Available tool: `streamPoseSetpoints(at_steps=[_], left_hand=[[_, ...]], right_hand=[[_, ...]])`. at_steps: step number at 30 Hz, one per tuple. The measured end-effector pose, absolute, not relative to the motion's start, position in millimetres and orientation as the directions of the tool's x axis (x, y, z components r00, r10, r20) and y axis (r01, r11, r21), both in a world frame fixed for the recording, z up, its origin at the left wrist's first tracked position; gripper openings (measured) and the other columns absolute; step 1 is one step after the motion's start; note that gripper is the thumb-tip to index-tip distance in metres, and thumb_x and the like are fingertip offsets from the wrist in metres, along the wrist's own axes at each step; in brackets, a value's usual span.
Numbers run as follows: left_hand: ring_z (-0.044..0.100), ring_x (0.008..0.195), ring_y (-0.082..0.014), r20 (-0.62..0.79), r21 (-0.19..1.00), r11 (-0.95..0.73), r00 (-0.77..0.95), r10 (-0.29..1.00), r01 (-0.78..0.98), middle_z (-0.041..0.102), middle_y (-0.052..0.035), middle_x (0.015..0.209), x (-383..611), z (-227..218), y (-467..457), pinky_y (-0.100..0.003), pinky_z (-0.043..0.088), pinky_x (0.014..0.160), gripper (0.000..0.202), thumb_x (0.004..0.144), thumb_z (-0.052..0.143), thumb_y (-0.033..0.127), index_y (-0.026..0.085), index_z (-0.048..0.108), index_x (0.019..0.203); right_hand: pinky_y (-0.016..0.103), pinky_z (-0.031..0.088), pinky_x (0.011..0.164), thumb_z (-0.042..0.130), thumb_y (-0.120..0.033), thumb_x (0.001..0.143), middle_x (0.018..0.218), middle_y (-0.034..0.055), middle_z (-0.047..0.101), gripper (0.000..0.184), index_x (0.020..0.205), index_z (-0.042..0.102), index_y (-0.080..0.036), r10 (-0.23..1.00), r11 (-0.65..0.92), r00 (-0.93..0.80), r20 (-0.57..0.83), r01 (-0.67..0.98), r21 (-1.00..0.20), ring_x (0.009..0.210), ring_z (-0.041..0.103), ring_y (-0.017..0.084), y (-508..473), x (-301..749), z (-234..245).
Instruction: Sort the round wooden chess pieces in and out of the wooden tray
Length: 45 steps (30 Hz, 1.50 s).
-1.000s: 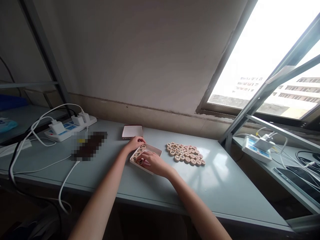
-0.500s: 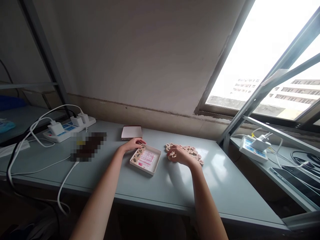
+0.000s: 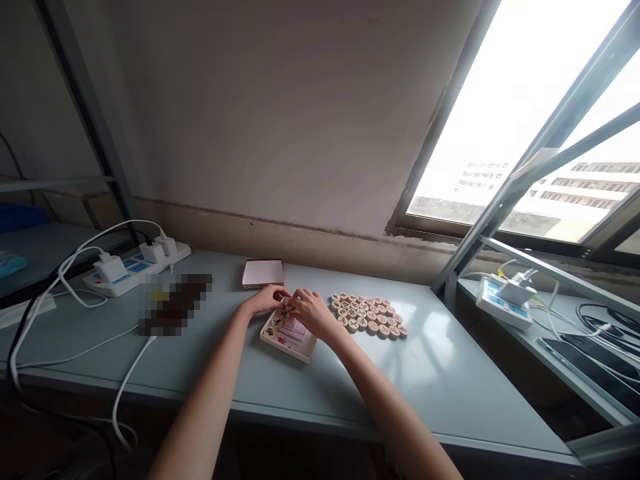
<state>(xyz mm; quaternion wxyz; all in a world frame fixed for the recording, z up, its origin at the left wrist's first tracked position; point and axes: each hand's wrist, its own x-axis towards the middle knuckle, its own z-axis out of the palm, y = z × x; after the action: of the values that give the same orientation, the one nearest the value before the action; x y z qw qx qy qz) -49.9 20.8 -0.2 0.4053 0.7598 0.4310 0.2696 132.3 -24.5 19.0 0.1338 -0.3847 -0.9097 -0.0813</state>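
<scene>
A shallow white box (image 3: pixel 295 341) lies on the grey table (image 3: pixel 450 373), with a few round wooden chess pieces (image 3: pixel 277 322) lined along its left side and red print on its bottom. My left hand (image 3: pixel 263 299) rests on the box's far left corner, fingers curled. My right hand (image 3: pixel 313 311) is over the far end of the box, fingers pinched together as if on a piece that I cannot make out. To the right, several wooden chess pieces (image 3: pixel 367 315) lie flat in a cluster.
The box's lid (image 3: pixel 263 273) lies behind near the wall. A power strip (image 3: pixel 135 261) with chargers and white cables sits at the left, next to a blurred dark object (image 3: pixel 173 303). A metal frame post (image 3: pixel 450 287) and a second power strip (image 3: pixel 503 301) stand right.
My right hand left the box, reached to the cluster of pieces on the right, and has come back over the box's far end. My left hand stayed at the box's corner.
</scene>
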Motion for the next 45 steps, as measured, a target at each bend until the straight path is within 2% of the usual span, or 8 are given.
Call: streamPoseSetpoints(at_steps=[3,11,18,21,27,35,40,45], left_hand=[[0.055,0.077,-0.0181,0.05,0.853,-0.286,0.478,0.877,0.436,0.063,-0.0052,0.083,-50.0,-2.8,23.2,-0.026,0.043,0.066,0.036,0.057,0.056,0.016,0.013,0.065,0.092],[0.059,0.081,-0.0205,0.048,0.874,-0.248,0.434,0.9,0.418,0.065,-0.0072,0.086,-48.0,0.8,18.0,-0.028,0.044,0.071,0.024,0.063,0.056,0.022,0.014,0.066,0.082],[0.059,0.08,-0.0205,0.02,0.873,-0.221,0.419,0.908,0.435,0.065,-0.0075,0.086,-48.8,-0.5,19.2,-0.028,0.045,0.07,0.024,0.064,0.057,0.026,0.014,0.066,0.082],[0.059,0.081,-0.0204,0.036,0.871,-0.232,0.413,0.91,0.434,0.065,-0.0072,0.086,-49.1,0.4,19.1,-0.028,0.045,0.071,0.023,0.064,0.057,0.026,0.014,0.067,0.082],[0.06,0.08,-0.0204,0.057,0.872,-0.25,0.42,0.906,0.42,0.066,-0.0072,0.084,-48.5,3.6,16.6,-0.029,0.045,0.072,0.024,0.065,0.057,0.029,0.013,0.066,0.08],[0.057,0.078,-0.0198,0.025,0.872,-0.232,0.435,0.9,0.43,0.064,-0.0062,0.08,-49.2,4.5,15.9,-0.028,0.042,0.069,0.029,0.063,0.059,0.031,0.012,0.067,0.083],[0.056,0.076,-0.0191,-0.021,0.885,-0.178,0.418,0.908,0.431,0.063,-0.0061,0.081,-48.5,9.7,8.6,-0.027,0.041,0.065,0.028,0.064,0.059,0.032,0.012,0.066,0.083],[0.057,0.077,-0.0195,0.0,0.883,-0.197,0.419,0.908,0.426,0.064,-0.0062,0.081,-48.2,5.4,12.6,-0.027,0.042,0.066,0.025,0.064,0.058,0.029,0.013,0.067,0.081]], right_hand=[[0.03,0.038,0.073,0.057,-0.033,0.082,0.101,0.0065,0.055,0.024,0.104,0.06,-0.023,0.687,0.681,-0.656,0.313,0.731,0.04,0.092,0.049,0.019,-22.6,137.7,22.0],[0.032,0.036,0.08,0.052,-0.04,0.083,0.103,0.0044,0.056,0.024,0.1,0.061,-0.025,0.802,0.529,-0.388,0.454,0.815,-0.237,0.098,0.046,0.019,-4.3,175.7,28.2],[0.04,0.031,0.083,0.052,-0.021,0.081,0.111,0.0076,0.054,0.02,0.097,0.063,-0.025,0.901,0.363,-0.295,0.319,0.915,-0.178,0.103,0.044,0.025,-4.7,199.0,30.2],[0.037,0.033,0.082,0.047,-0.019,0.084,0.114,0.0046,0.054,0.026,0.105,0.059,-0.028,0.864,0.473,-0.389,0.32,0.846,-0.248,0.104,0.045,0.022,-16.7,182.4,34.3],[0.033,0.035,0.081,0.054,-0.022,0.082,0.114,0.0068,0.056,0.029,0.111,0.055,-0.024,0.666,0.743,-0.696,0.268,0.65,-0.158,0.1,0.05,0.02,-39.3,130.2,18.5],[0.027,0.037,0.076,0.051,-0.027,0.085,0.096,0.0041,0.061,0.018,0.1,0.06,-0.021,0.759,0.645,-0.532,0.374,0.693,-0.323,0.087,0.054,0.014,-25.3,155.0,29.6],[0.034,0.034,0.081,0.051,-0.022,0.084,0.094,0.0053,0.062,0.014,0.091,0.063,-0.021,0.87,0.473,-0.414,0.268,0.856,-0.211,0.091,0.053,0.019,-13.0,193.3,29.7],[0.035,0.035,0.084,0.05,-0.022,0.085,0.105,0.0054,0.058,0.018,0.098,0.063,-0.025,0.789,0.586,-0.495,0.363,0.784,-0.204,0.099,0.051,0.02,-25.6,182.6,39.1]])
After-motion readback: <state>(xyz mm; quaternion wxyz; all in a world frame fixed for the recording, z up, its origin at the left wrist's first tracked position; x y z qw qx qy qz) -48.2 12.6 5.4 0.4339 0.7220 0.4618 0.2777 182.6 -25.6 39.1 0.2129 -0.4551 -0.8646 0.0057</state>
